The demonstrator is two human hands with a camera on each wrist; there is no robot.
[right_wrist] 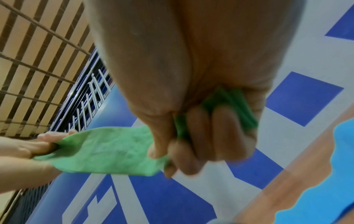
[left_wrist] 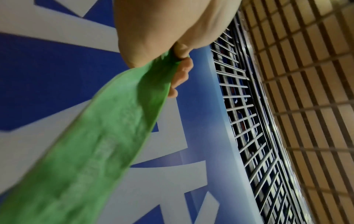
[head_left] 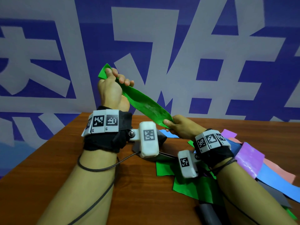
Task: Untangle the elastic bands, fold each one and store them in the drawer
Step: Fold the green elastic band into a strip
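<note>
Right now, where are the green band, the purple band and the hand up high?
green band (head_left: 146, 105), head view, middle of the stretched strip
purple band (head_left: 250, 157), head view, its shiny flat part
left hand (head_left: 110, 88), head view, its back

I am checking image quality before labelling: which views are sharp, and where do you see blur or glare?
Head view: mostly sharp; a pale sheen on the green band, straight lines bowed by the wide lens. Left wrist view: band blurred near the lens. Right wrist view: the right hand soft and blurred, the band's gripped end indistinct.

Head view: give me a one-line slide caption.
Left hand and right hand hold a green elastic band taut above the wooden table, more bands heaped beside.
</note>
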